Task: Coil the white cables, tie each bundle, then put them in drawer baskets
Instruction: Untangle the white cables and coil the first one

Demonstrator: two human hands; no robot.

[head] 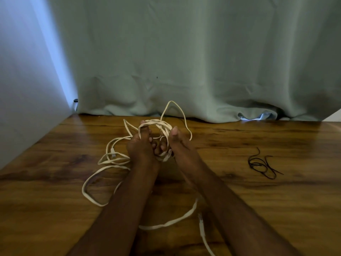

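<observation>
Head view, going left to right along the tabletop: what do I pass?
Loose white cable loops → left hand → coil held between the hands → right hand → black ties.

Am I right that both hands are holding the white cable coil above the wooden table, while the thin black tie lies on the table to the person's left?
Not quite: the thin black tie lies to the person's right, as the head view shows. The rest holds: the left hand and the right hand hold the white cable coil above the wooden table.
</observation>
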